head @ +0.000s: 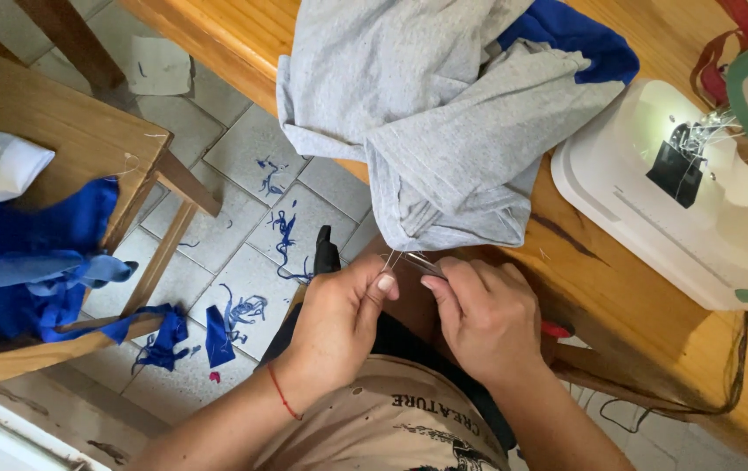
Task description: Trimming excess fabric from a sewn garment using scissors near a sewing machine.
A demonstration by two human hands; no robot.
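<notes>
Centre-bottom of frame: left hand [339, 316] and right hand [485, 316] sit close together, just below the hanging edge of the grey garment [444, 131]. Both are pinched on thin threads [391, 259] running up to the garment's lower corner. Right hand also seems to grip a small metal tool [424, 262], likely snips or tweezers; too small to tell which. Left thumb and forefinger clamp the thread ends, rest of the fingers curled.

Garment: grey with a blue panel [579, 35] at upper right, draped over the edge of the wooden table [644, 340], hanging off toward the person's lap.

Step, as I read it: thread tails at the seam end are being handled, trimmed or tied off, just off the sewing machine [696, 218] at right of frame, its lamp lit.

Next move calls for: thread held taut by the left hand, tool tip close to the fabric without nicking the knit.

Around: blue fabric scraps [243, 305] on the tiled floor [243, 148] centre-left, blue cloth pile [34, 262] on a wooden stool [60, 122] at left.
</notes>
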